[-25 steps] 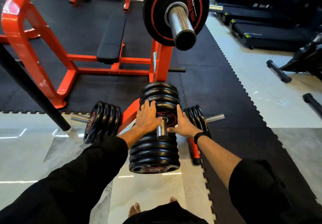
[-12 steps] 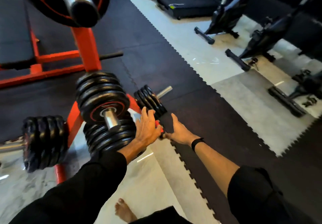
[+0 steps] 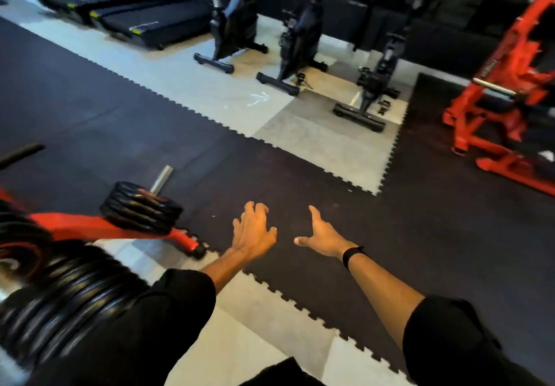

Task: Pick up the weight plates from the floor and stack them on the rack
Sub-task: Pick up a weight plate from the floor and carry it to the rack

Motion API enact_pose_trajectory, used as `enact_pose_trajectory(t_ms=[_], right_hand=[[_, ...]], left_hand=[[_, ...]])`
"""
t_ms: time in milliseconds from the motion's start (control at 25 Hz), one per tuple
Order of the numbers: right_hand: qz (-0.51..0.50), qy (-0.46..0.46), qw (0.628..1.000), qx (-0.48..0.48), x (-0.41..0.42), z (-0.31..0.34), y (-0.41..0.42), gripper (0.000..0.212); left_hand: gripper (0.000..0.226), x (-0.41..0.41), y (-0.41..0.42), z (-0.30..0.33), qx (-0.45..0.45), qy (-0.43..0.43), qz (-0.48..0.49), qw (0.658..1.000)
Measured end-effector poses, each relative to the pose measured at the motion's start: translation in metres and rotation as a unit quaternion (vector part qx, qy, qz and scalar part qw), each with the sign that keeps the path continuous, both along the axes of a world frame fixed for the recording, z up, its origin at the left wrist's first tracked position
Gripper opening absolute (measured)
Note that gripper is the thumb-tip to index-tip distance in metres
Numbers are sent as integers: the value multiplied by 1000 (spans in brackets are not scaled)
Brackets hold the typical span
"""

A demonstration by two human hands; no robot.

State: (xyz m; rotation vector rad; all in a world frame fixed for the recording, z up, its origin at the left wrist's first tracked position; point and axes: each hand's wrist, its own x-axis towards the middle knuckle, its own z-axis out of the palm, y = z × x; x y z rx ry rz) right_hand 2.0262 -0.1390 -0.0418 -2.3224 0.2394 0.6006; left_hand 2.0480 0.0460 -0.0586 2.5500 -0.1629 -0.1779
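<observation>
My left hand (image 3: pixel 253 231) and my right hand (image 3: pixel 319 238) hover empty over the black rubber mat, fingers spread and relaxed. A black band sits on the right wrist. To the left, several black weight plates (image 3: pixel 141 207) sit on a steel peg of the red rack (image 3: pixel 90 225). A bigger, blurred stack of black plates (image 3: pixel 69 292) fills the lower left, partly behind my left sleeve. Both hands are well apart from the plates. I see no loose plate on the floor in this view.
Black interlocking mats (image 3: pixel 300 181) cover the floor ahead, with pale tile patches (image 3: pixel 324 142). Exercise bikes (image 3: pixel 369 85) and treadmills (image 3: pixel 144 16) line the back. A second red machine (image 3: pixel 507 91) stands at the right.
Both hands have left the plate stack on the rack and swung out to the right, empty. My head has turned right, so the rack slid to the left edge.
</observation>
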Motion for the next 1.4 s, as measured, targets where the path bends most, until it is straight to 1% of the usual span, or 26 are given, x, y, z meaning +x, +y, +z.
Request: enact_pose_trajectory(t_ms=[120, 240, 360, 480, 600, 640, 800, 920, 1000, 1080, 1120, 1200, 1400], right_hand=[[-88, 11, 996, 10, -45, -2, -104, 107], [-212, 8, 977, 4, -104, 1, -202, 106], [-335, 1, 942, 9, -171, 10, -280, 104], [-449, 0, 894, 13, -235, 11, -338, 101], [-549, -3, 836, 9, -280, 7, -369, 99], [-566, -4, 824, 7, -288, 6, -374, 98], [-655, -2, 756, 3, -317, 16, -406, 97], [-702, -12, 712, -12, -333, 33, -428, 93], [-731, -34, 680, -39, -339, 39, -434, 90], [-762, -33, 645, -47, -346, 43, -435, 88], [-772, -32, 633, -41, -350, 40, -436, 88], [-789, -21, 613, -34, -363, 37, -440, 88], [-828, -10, 560, -25, -410, 25, -463, 89]], left_hand=[[44, -10, -103, -8, -5, 34, -90, 995], [43, -27, -211, -9, 2, 50, -195, 980], [43, -55, -305, -2, 1, 41, -309, 950], [42, -77, -388, 2, -5, 44, -413, 910], [43, -85, -460, -3, 4, 48, -489, 871], [43, -86, -480, -5, 7, 48, -509, 860], [43, -99, -571, 2, 25, 56, -599, 799], [43, -117, -626, 11, 12, 49, -662, 747], [41, -127, -653, 13, 4, 41, -695, 718], [39, -145, -668, 11, 15, 60, -711, 700], [38, -155, -675, 7, 16, 65, -723, 688], [36, -177, -686, -1, 31, 72, -756, 650], [36, -232, -719, -11, 37, 89, -794, 601]])
